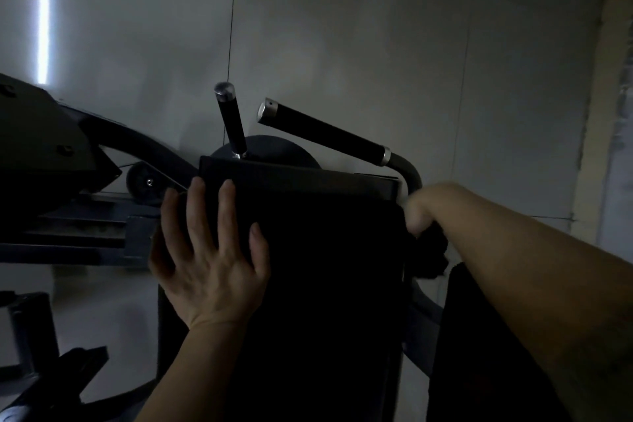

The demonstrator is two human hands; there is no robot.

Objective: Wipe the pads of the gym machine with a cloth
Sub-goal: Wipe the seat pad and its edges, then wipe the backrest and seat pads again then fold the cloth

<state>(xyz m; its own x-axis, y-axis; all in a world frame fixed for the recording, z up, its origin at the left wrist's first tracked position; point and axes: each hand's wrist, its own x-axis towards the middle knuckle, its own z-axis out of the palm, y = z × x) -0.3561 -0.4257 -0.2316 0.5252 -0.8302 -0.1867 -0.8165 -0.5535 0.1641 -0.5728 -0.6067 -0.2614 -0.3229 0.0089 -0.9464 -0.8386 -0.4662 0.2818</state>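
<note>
Pad (325,250) dark, flat, rectangular, left hand (209,260) resting on it.

Head cam, looks fwd and down, close over machine pad (318,250)

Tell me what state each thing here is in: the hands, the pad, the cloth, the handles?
Left hand: open, fingers spread flat against the pad's left edge.
Right hand: curled round a dark cloth at the pad's right edge.
Cloth: bunched up, mostly hidden in the dark.
Pad: upright, too dark to tell whether it is clean.
Long handle: tilted, nobody holding it.
Short handle: nearly upright, nobody holding it.
</note>
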